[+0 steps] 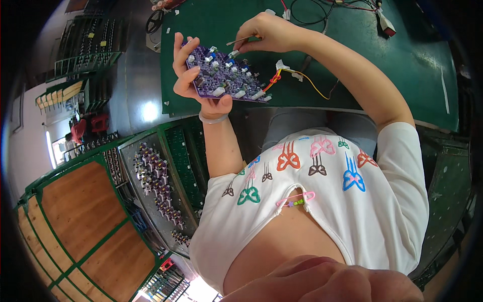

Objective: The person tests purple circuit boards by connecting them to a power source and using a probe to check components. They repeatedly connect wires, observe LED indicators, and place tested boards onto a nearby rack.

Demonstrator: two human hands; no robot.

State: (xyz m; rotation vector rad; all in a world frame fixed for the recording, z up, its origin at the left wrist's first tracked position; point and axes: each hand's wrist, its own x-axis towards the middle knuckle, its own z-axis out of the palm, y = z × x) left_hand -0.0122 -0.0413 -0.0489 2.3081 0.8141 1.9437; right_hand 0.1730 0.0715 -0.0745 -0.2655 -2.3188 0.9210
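Observation:
My left hand (188, 70) grips a purple circuit board (221, 75) by its left edge, fingers behind and thumb along the near side. The board is tilted above the green bench mat (186, 20) and carries many white connectors and small parts. My right hand (266, 32) pinches a thin stick with a pale tip (237, 41) over the board's far edge, close to a white connector. Whether the tip touches the board I cannot tell. Red and yellow wires (275, 79) run from beside the board's right corner to a white plug (282, 65).
Black cables (307, 20) and a white-and-red connector block (386, 25) lie at the back of the bench. To my left, a grey tray (176, 201) holds several purple boards. Beyond it stands a green-framed wooden rack (83, 211).

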